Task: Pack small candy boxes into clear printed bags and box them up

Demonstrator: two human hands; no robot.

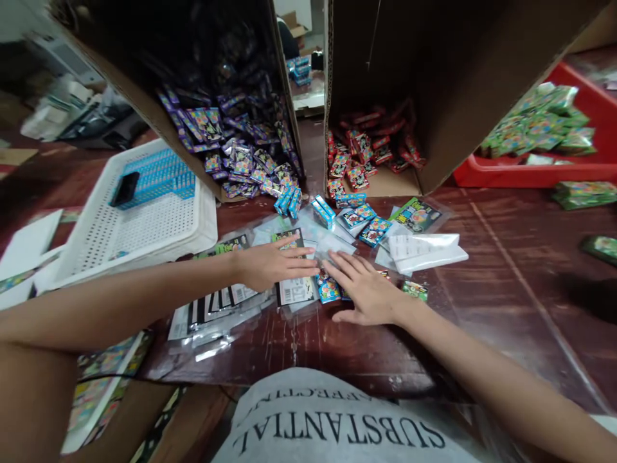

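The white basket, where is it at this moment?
In the head view, the white basket is on the left, beside the cardboard box of purple packets, farther left than the left hand.

Blue packets [328,287], partly covered by the right hand [369,289]; contact beneath the palm hidden. Printed card [295,290], middle portion under the left hand [267,263]; small text illegible. Left carton [139,64], top cropped, depths lost in shadow. Right carton [463,83], top likewise cropped. Red bin [535,172], cut by right edge. White sheet [429,252], print too small to read.
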